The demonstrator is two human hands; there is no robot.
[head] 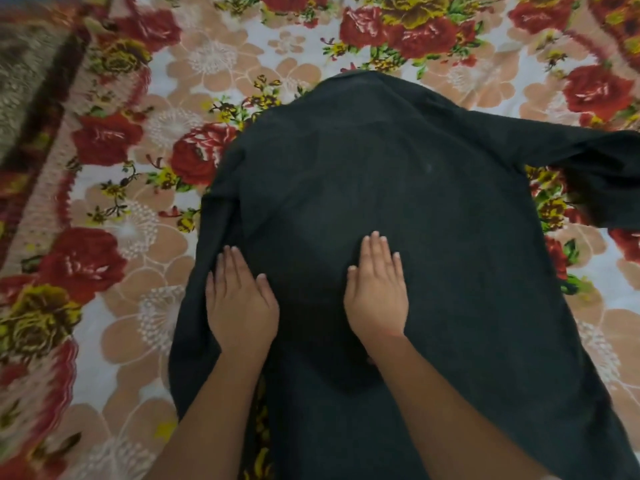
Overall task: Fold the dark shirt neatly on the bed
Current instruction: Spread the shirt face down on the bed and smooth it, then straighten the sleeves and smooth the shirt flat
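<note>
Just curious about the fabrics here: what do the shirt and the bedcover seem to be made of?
Shirt: looks like a thin woven cloth, perhaps cotton; matte, no sheen, lying in soft folds under the hands. Bedcover: likely a plush, fleecy blanket; its printed roses look fuzzy and faintly glossy, though blur leaves that open.

Dark shirt [398, 188] (red-floral bedspread [145, 140])

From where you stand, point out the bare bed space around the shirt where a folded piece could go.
Widest free patch: the floral bedspread left of the dark shirt, out to the brown blanket at the far-left corner. Another strip lies beyond the collar, along the top. The right side is crowded: the spread sleeve covers most of it. Left hand and right hand press flat on the shirt.
</note>
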